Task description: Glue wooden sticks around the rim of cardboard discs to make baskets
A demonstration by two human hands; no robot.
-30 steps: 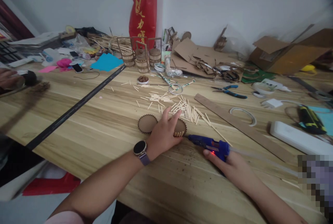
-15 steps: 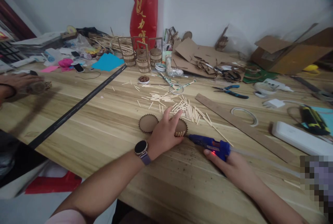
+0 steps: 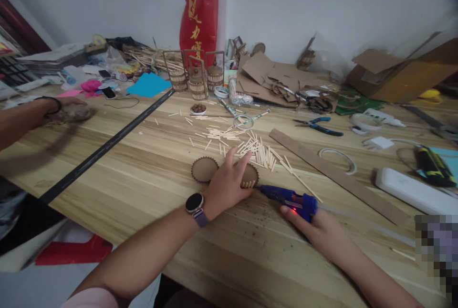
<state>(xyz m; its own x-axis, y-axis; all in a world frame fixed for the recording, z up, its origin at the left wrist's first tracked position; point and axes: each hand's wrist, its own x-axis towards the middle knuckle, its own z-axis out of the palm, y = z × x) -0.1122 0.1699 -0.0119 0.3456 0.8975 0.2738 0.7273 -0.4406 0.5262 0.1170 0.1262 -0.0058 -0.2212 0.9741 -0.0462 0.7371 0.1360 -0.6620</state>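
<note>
My left hand (image 3: 227, 184), with a watch on its wrist, rests on a round cardboard disc (image 3: 251, 173) with a notched rim, partly covering it. Short sticks stand along the near edge of that disc. Another notched disc (image 3: 204, 169) lies just left of the hand. My right hand (image 3: 315, 224) is wrapped round a blue glue gun (image 3: 295, 200) with a red light on it. The gun's tip is at the disc's right edge. A pile of short wooden sticks (image 3: 263, 154) lies beyond my left hand.
Small stick baskets (image 3: 198, 86) stand before a red bag (image 3: 199, 16). Blue pliers (image 3: 318, 126), a cardboard strip (image 3: 332, 174) and a white power bank (image 3: 411, 191) lie right. At left, another person's hand (image 3: 67, 102) touches a brownish bundle (image 3: 77, 112).
The other person's hand and the bundle at the left have moved right and inward over the table. My own hands and the glue gun are held as before.
</note>
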